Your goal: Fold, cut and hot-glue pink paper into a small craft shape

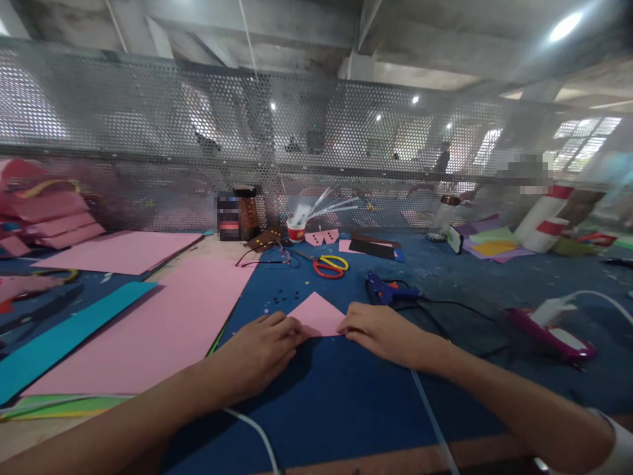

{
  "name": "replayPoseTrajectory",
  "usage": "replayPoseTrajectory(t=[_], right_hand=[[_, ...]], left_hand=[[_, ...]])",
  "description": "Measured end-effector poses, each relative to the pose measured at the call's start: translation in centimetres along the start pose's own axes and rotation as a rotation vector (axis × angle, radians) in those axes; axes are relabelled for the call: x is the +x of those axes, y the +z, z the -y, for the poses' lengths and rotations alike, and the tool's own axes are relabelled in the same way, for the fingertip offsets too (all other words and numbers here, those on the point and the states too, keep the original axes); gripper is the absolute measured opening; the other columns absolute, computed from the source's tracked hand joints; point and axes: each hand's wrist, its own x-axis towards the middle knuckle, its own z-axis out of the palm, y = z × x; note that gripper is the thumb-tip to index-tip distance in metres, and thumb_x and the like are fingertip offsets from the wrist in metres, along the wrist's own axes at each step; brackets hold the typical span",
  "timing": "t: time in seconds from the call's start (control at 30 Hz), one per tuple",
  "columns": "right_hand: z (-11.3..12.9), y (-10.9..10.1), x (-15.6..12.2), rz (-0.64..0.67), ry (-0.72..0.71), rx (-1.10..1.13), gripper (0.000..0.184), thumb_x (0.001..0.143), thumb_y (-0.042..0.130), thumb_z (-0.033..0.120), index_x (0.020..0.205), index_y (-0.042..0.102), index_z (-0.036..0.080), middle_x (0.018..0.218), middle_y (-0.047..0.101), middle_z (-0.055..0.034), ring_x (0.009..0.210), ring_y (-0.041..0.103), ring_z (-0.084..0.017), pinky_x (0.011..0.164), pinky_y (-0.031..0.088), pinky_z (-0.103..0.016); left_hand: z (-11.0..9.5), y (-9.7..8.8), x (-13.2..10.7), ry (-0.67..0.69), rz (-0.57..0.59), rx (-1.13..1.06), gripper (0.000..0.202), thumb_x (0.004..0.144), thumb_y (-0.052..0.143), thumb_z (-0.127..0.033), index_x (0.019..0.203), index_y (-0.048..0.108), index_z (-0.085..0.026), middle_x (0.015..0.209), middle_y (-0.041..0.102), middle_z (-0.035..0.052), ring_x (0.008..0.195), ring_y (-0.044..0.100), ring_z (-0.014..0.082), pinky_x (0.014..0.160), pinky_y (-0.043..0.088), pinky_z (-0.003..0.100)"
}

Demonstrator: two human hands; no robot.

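Note:
A small pink paper piece [318, 313], folded to a triangle, lies on the blue table cover [336, 396] in front of me. My left hand [264, 346] rests on its left corner with fingers curled and pressed down on the paper. My right hand [378, 330] presses the right corner, fingers together and bent. Both hands hold the paper flat against the cover.
Large pink sheets [163, 316] and a teal strip [64, 336] lie at left. Red-and-yellow scissors [331, 266], a blue glue gun [388, 290] with its cord, a purple glue gun [548, 326], a cup of sticks [297, 229], jars and coloured papers [494, 244] stand before a perforated metal screen.

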Motion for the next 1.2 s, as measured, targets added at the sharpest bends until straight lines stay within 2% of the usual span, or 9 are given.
replayPoseTrajectory(t=[0.17, 0.5, 0.8, 1.03, 1.2], right_hand=[[0.5, 0.0, 0.7, -0.015, 0.118, 0.128, 0.015, 0.096, 0.053, 0.018, 0.099, 0.067, 0.017, 0.099, 0.068, -0.0044, 0.091, 0.063, -0.017, 0.079, 0.044, -0.026], [0.3, 0.7, 1.7, -0.033, 0.064, 0.31, 0.021, 0.093, 0.047, 0.009, 0.098, 0.067, 0.016, 0.093, 0.068, -0.003, 0.086, 0.061, -0.014, 0.079, 0.043, -0.024], [-0.8, -0.5, 0.8, 0.034, 0.183, 0.175, 0.016, 0.088, 0.051, 0.015, 0.086, 0.066, 0.017, 0.084, 0.068, -0.0012, 0.075, 0.059, -0.014, 0.066, 0.036, -0.024], [-0.9, -1.8, 0.3, 0.109, 0.252, 0.075, 0.019, 0.087, 0.047, 0.016, 0.086, 0.066, 0.017, 0.089, 0.071, -0.0037, 0.08, 0.062, -0.016, 0.067, 0.037, -0.025], [-1.5, -2.2, -0.1, 0.128, 0.27, -0.04, 0.018, 0.087, 0.047, 0.016, 0.082, 0.064, 0.018, 0.081, 0.071, -0.0026, 0.073, 0.062, -0.016, 0.062, 0.034, -0.025]], left_hand=[[0.2, 0.2, -0.1, 0.005, 0.033, -0.041, 0.033, 0.097, 0.045, -0.017, 0.127, 0.057, -0.023, 0.112, 0.064, 0.0083, 0.101, 0.056, 0.0208, 0.091, 0.046, 0.033], [0.1, -0.1, 0.0, 0.008, 0.059, -0.037, 0.03, 0.098, 0.044, -0.016, 0.123, 0.059, -0.021, 0.113, 0.063, 0.0085, 0.1, 0.056, 0.0205, 0.09, 0.045, 0.033], [0.3, 0.0, -0.1, -0.024, 0.117, -0.1, 0.045, 0.097, 0.044, -0.014, 0.14, 0.046, -0.026, 0.126, 0.06, 0.0057, 0.108, 0.053, 0.0214, 0.094, 0.044, 0.035], [0.2, -0.3, 0.1, -0.014, 0.093, -0.098, 0.044, 0.096, 0.044, -0.013, 0.139, 0.048, -0.025, 0.122, 0.062, 0.0071, 0.105, 0.055, 0.0208, 0.093, 0.045, 0.033], [0.2, -0.5, 0.0, 0.009, 0.073, -0.098, 0.043, 0.097, 0.042, -0.013, 0.139, 0.048, -0.024, 0.121, 0.062, 0.0083, 0.103, 0.055, 0.021, 0.091, 0.046, 0.033]])
